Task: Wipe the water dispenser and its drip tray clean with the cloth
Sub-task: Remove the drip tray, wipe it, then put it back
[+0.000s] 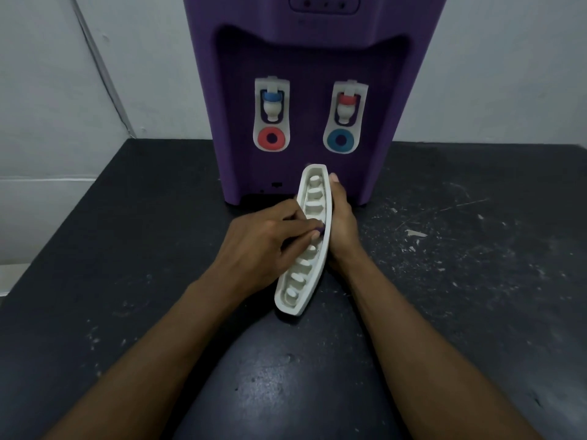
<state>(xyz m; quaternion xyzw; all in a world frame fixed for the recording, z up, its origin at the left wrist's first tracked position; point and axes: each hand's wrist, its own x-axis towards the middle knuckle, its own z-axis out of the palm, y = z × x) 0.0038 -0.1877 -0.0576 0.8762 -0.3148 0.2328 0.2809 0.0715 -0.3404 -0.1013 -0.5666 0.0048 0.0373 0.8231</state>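
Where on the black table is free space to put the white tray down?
The table is bare left of the left hand, between the purple dispenser and the left edge. Right of the right hand it is bare but flecked with white debris. The middle is crowded: both hands hold the drip tray there.

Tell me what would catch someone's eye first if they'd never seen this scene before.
Probably the purple water dispenser standing at the back of the dark table, with its two white taps. Next, the white drip tray, held tilted on edge in front of it: the right hand grips its outer side while the left hand presses a small purple cloth into its ribs.
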